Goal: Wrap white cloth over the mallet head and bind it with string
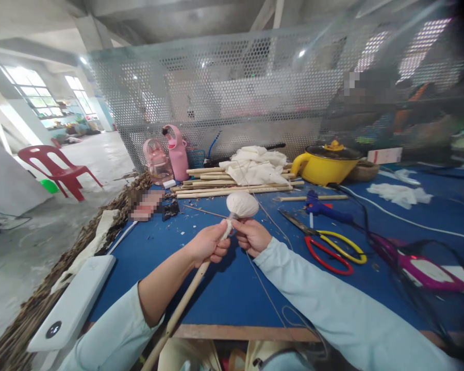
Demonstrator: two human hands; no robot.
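A wooden stick [187, 301] slants up from below the table edge, topped by a rounded head wrapped in white cloth [243, 204]. My left hand [211, 242] is closed around the stick just under this head, with a strip of white cloth at the thumb. Close beside it, my right hand [252, 237] pinches at the gathered, grey-bound neck of the head. A thin string [263, 288] trails from under my right hand down to the front edge. My fingers partly hide the neck and the string's end.
Behind lie several wooden sticks [235, 191] under white cloth [255, 162]. Scissors [328, 247], a blue glue gun [327, 208] and a yellow pot [328, 167] are to the right. A white power bank [75, 304] is at left; a perforated metal screen [232, 93] stands behind.
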